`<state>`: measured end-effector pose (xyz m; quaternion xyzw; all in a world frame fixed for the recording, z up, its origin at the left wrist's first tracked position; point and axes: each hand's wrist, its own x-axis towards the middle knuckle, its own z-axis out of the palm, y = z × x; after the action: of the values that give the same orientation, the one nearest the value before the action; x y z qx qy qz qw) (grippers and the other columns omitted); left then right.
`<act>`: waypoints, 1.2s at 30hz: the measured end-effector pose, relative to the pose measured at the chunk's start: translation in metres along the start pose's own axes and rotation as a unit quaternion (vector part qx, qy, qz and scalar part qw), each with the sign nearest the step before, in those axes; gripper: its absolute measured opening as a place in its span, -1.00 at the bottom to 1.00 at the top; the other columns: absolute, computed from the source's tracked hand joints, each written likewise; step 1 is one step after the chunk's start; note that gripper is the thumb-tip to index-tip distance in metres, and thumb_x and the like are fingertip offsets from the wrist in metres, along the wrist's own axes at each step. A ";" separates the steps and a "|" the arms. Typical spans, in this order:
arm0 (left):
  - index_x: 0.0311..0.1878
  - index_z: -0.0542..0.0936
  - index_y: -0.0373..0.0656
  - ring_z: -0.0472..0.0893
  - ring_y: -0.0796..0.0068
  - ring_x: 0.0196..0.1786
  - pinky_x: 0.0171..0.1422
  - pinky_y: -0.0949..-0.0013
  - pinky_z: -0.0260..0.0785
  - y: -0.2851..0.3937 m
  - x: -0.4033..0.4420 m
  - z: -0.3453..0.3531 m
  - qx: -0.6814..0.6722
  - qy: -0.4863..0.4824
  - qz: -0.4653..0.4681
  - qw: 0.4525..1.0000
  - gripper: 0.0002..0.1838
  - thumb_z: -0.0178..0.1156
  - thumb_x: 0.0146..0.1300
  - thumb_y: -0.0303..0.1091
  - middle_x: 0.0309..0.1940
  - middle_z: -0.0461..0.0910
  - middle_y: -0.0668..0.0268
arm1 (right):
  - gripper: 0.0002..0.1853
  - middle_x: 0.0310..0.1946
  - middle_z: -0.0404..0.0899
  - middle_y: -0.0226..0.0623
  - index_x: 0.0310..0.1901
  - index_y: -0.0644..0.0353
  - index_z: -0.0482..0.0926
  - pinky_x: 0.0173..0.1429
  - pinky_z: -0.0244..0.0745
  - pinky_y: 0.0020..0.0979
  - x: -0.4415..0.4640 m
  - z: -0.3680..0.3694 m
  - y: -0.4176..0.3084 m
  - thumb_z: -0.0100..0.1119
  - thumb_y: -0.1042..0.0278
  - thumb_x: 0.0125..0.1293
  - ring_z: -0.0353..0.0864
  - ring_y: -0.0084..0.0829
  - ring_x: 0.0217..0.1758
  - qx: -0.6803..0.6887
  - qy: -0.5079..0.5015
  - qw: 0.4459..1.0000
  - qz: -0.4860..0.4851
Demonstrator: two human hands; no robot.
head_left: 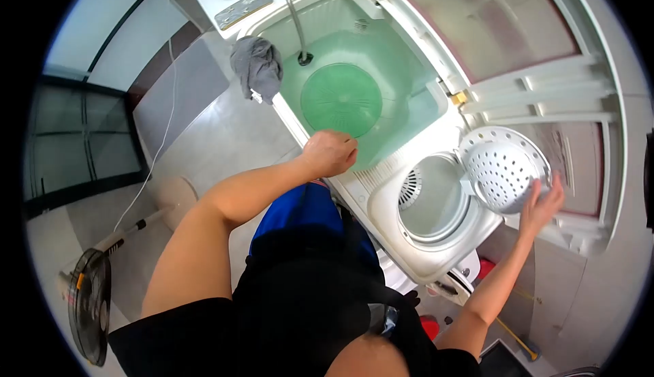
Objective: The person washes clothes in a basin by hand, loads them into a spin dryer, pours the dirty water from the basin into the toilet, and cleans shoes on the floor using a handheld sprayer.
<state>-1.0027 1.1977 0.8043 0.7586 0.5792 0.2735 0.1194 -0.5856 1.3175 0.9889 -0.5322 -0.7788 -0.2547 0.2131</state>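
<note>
My left hand [330, 153] is closed in a loose fist over the front rim of the washing machine's wash tub [402, 128]. Nothing shows between its fingers. Greenish water covers the round green pulsator [341, 100] in that tub. My right hand [541, 208] is at the outer edge of a white perforated spin-tub lid [503, 172], thumb on the near face and other fingers at the rim. Tilted up, this lid leaves the round spin tub [436, 200] uncovered. A grey cloth [257, 67] hangs over the wash tub's left corner.
A grey hose [293, 19] runs down into the water. On the ledge behind lies a phone [243, 9]. The machine's large cover [545, 94] stands raised at the right. A fan [90, 305] with a white cord is at the lower left.
</note>
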 end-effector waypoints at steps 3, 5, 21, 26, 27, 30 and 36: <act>-0.53 0.49 -0.14 0.53 0.16 -0.47 -0.38 0.13 0.40 -0.001 0.001 -0.002 -0.006 0.010 0.004 1.000 -0.86 0.19 0.03 -0.33 -0.59 0.48 0.25 | -0.56 -0.02 0.45 -0.01 0.07 0.28 0.41 0.15 0.31 -0.18 -0.020 -0.015 -0.010 0.25 0.25 0.23 0.43 -0.02 0.04 0.099 -0.043 0.988 0.107; -0.53 0.49 -0.14 0.53 0.16 -0.47 -0.38 0.12 0.40 0.001 0.000 -0.004 -0.006 0.011 0.000 1.000 -0.86 0.19 0.04 -0.33 -0.59 0.48 0.24 | -0.58 -0.07 0.47 0.00 -0.01 0.25 0.43 0.10 0.36 -0.18 -0.031 -0.063 -0.067 0.33 0.33 0.12 0.45 0.00 0.01 0.091 -0.107 0.988 0.055; -0.53 0.50 -0.16 0.54 0.13 -0.49 -0.41 0.12 0.39 0.004 0.003 -0.006 0.012 -0.008 -0.007 1.000 -0.87 0.19 0.05 -0.34 -0.58 0.50 0.22 | -0.29 0.18 0.38 0.03 0.29 0.23 0.30 0.32 0.23 -0.19 -0.056 -0.083 -0.083 0.34 0.28 0.10 0.32 -0.04 0.28 0.076 -0.141 0.986 0.048; -0.52 0.51 -0.15 0.53 0.14 -0.49 -0.40 0.13 0.38 0.005 0.002 -0.003 0.021 -0.007 -0.009 1.000 -0.86 0.18 0.08 -0.34 -0.57 0.51 0.23 | -0.34 0.20 0.40 -0.01 0.24 0.28 0.37 0.29 0.26 -0.21 0.109 -0.122 0.092 -0.07 -0.18 0.37 0.38 -0.04 0.24 -0.271 0.100 0.957 0.035; -0.52 0.51 -0.15 0.54 0.14 -0.49 -0.40 0.13 0.38 0.006 0.003 -0.004 0.024 -0.011 -0.009 1.000 -0.86 0.18 0.08 -0.33 -0.56 0.51 0.23 | -0.38 0.12 0.46 -0.04 0.22 0.31 0.39 0.25 0.29 -0.27 0.113 -0.121 0.088 -0.04 -0.10 0.38 0.44 -0.14 0.15 -0.172 0.047 0.977 0.117; -0.51 0.51 -0.15 0.54 0.15 -0.49 -0.40 0.14 0.38 0.005 0.004 -0.005 0.032 -0.019 -0.010 0.999 -0.87 0.18 0.08 -0.34 -0.56 0.51 0.23 | -0.44 -0.05 0.58 -0.14 0.17 0.38 0.43 0.17 0.33 -0.42 0.110 -0.125 0.077 -0.01 0.00 0.41 0.53 -0.37 -0.02 0.044 -0.061 0.966 0.246; -0.56 0.50 -0.16 0.54 0.15 -0.51 -0.42 0.13 0.39 0.002 0.003 -0.001 0.006 0.023 0.007 1.000 -0.86 0.21 0.02 -0.36 -0.59 0.50 0.21 | -0.46 -0.03 0.54 -0.25 0.13 0.37 0.47 0.23 0.25 -0.39 0.019 -0.206 0.011 -0.03 0.00 0.40 0.41 -0.45 0.09 0.102 -0.257 0.944 0.177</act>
<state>-1.0012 1.2005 0.8066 0.7568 0.5783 0.2881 0.0996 -0.5688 1.2061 1.1630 -0.6842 -0.7222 0.0137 0.1005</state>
